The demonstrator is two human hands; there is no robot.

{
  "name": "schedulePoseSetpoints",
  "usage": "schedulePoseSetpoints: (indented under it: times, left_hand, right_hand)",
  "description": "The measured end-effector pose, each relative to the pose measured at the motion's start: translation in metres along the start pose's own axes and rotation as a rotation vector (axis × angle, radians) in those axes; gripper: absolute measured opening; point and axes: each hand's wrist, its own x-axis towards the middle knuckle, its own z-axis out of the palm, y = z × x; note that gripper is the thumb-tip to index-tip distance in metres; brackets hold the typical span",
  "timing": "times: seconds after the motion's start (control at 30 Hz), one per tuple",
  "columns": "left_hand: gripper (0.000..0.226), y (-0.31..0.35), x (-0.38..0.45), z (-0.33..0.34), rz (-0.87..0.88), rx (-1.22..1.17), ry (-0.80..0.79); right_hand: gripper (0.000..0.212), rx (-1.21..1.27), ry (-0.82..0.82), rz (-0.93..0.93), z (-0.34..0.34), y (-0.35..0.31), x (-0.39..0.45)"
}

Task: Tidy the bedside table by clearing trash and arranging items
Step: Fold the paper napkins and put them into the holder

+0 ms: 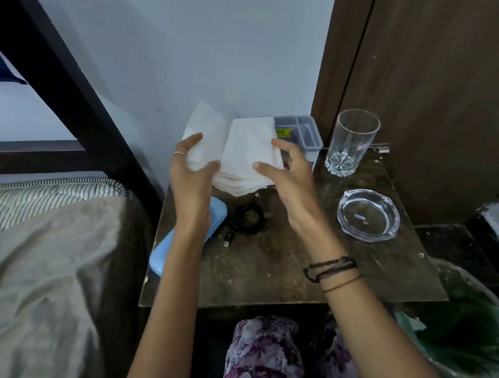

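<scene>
Bin (pixel 466 335) nearest, lower right. L hand (pixel 189 176) grips napkins (pixel 245 156) w/ curled fingers; R hand (pixel 286 170) pinches their right edge, above tabletop (pixel 278 261).

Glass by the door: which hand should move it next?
Right, probably. The glass stands on the table's right rear, just beyond the right hand, with nothing between. The left hand grips the napkins and would have to cross over the right.
</scene>
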Motion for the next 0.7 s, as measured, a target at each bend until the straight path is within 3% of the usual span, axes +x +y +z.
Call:
schedulePoseSetpoints:
  times: [0.17, 0.27, 0.37, 0.5, 0.63, 0.7]
  left_hand:
    - [0.068, -0.017, -0.059, 0.024, -0.084, -0.005, -0.087]
    - [0.079, -0.034, -0.088, 0.034, -0.138, 0.122, -0.117]
    - [0.069, -0.048, -0.107, 0.04, -0.18, 0.28, -0.125]
    - [0.056, -0.06, -0.114, 0.042, -0.096, 0.519, -0.082]
    - [0.048, -0.065, -0.119, 0.042, 0.048, 0.721, -0.015]
    - [0.045, -0.067, -0.121, 0.042, 0.119, 0.87, 0.035]
  right_hand:
    - [0.057, -0.028, 0.038, -0.006, -0.064, 0.002, -0.032]
    - [0.061, -0.057, 0.059, 0.05, -0.092, 0.016, -0.049]
    - [0.066, -0.181, 0.057, 0.115, -0.107, 0.028, -0.058]
    - [0.067, -0.43, -0.038, 0.146, -0.112, 0.033, -0.057]
    - [0.052, -0.806, 0.048, 0.065, -0.11, 0.032, -0.052]
    - [0.047, -0.874, 0.086, 0.031, -0.107, 0.032, -0.049]
